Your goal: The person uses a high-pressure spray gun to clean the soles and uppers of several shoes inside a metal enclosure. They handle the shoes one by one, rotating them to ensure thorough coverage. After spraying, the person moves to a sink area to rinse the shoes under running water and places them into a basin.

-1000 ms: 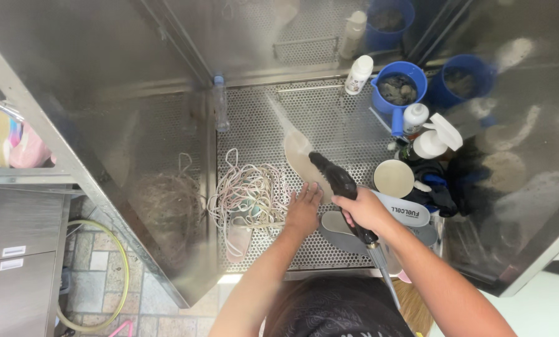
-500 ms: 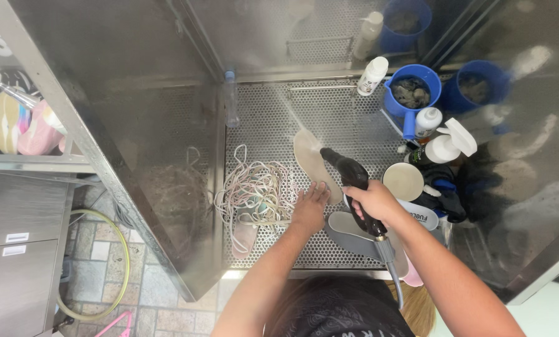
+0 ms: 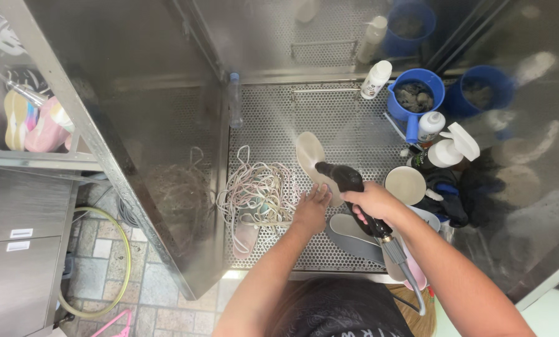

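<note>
A pile of laces [image 3: 257,187] lies left of the hands; the insole [image 3: 312,159] lies just ahead; bottles and buckets [image 3: 416,100] stand right (further back).

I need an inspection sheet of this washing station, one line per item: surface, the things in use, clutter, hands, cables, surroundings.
Surface: perforated steel floor, wet-looking.
Things in use: black spray gun aimed at pale insole; grey insole beside.
Clutter: tangled laces, blue tubs, white bottles, spray bottle.
Hands: left hand on the pale insole; right hand grips the gun.
Cables: grey hose from the gun; yellow hose on tiles.
Surroundings: steel walls, tiled floor.
</note>
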